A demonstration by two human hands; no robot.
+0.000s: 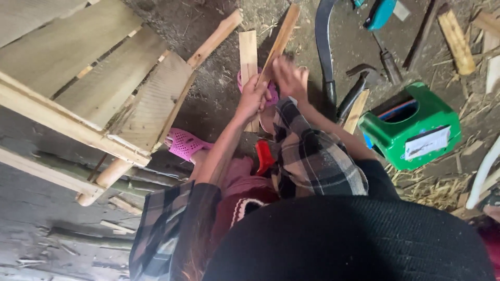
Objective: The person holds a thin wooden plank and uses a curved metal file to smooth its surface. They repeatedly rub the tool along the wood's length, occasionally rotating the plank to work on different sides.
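My left hand [252,96] is closed around the lower end of a narrow wooden strip [281,39] that slants up and away over the dirt ground. My right hand [290,78] is just to its right, blurred, with fingers curled against the same strip near its lower part. A second short flat board [248,54] lies on the ground just left of the strip. Pink perforated shoes [185,143] show below the hands. A red object [264,156] sticks out near my lap.
A slatted wooden frame [94,88] fills the left side. A green plastic container [411,127] sits at right, with a hammer [359,83], a dark curved bar [324,47], a screwdriver [388,62] and wood offcuts [455,34] on the straw-strewn ground.
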